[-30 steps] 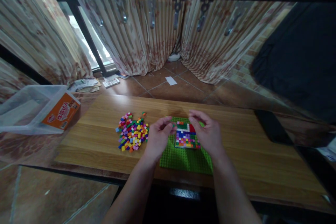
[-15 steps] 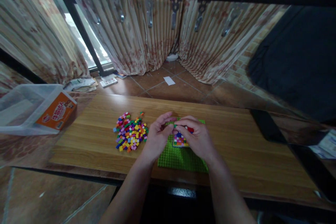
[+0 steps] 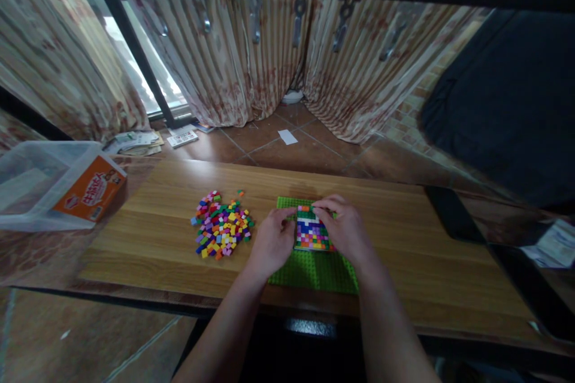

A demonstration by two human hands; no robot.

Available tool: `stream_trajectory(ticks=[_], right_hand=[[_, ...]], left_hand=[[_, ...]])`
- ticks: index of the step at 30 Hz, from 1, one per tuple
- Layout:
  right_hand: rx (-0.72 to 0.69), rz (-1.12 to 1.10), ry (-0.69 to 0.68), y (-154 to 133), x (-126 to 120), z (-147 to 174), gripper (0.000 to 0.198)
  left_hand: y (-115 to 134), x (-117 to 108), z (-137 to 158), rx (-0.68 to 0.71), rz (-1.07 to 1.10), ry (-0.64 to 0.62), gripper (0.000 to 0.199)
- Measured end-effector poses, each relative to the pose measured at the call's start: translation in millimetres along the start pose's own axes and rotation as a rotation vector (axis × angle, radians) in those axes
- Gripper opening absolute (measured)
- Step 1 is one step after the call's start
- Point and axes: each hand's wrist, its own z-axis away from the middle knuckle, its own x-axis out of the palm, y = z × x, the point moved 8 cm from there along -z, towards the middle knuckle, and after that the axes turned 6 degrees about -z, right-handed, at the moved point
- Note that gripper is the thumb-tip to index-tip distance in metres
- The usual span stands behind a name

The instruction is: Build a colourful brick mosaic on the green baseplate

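Observation:
A green studded baseplate (image 3: 309, 272) lies on the wooden table, with a smaller block of colourful toy bricks (image 3: 309, 233) built in rows on top of it. My left hand (image 3: 272, 244) rests at the left side of this block, index finger stretched along its upper left edge, thumb apart, nothing visible held. Over the upper right corner of the block, my right hand (image 3: 345, 226) pinches what looks like a small green brick (image 3: 313, 208) at its fingertips, down against the top rows. The right fingers cover part of the block's right side.
Left of the baseplate, a heap of loose small bricks (image 3: 223, 227) is spread on the wooden table (image 3: 399, 251). A clear plastic bin (image 3: 45, 191) with an orange label stands at far left. A black flat object (image 3: 453, 215) lies at the right edge.
My hands have moved apart from each other. My left hand has come down to the block's left edge, and the right has shifted slightly right, uncovering more of the coloured rows.

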Motion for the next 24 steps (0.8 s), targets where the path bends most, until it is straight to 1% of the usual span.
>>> stream_trajectory(ticks=[4, 17, 24], right_hand=[[-0.003, 0.025, -0.015, 2.3, 4.0, -1.9, 0.019], [0.013, -0.035, -0.084, 6.8, 9.6, -4.3, 0.021], [0.06, -0.074, -0.062, 9.3, 8.9, -4.5, 0.022]], left_hand=[[8.6, 1.8, 2.3, 0.05, -0.062, -0.035, 0.039], [15.6, 5.0, 7.6, 0.055, -0.154, -0.062, 0.044], [19.0, 6.0, 8.8, 0.047, -0.214, -0.101, 0.045]])
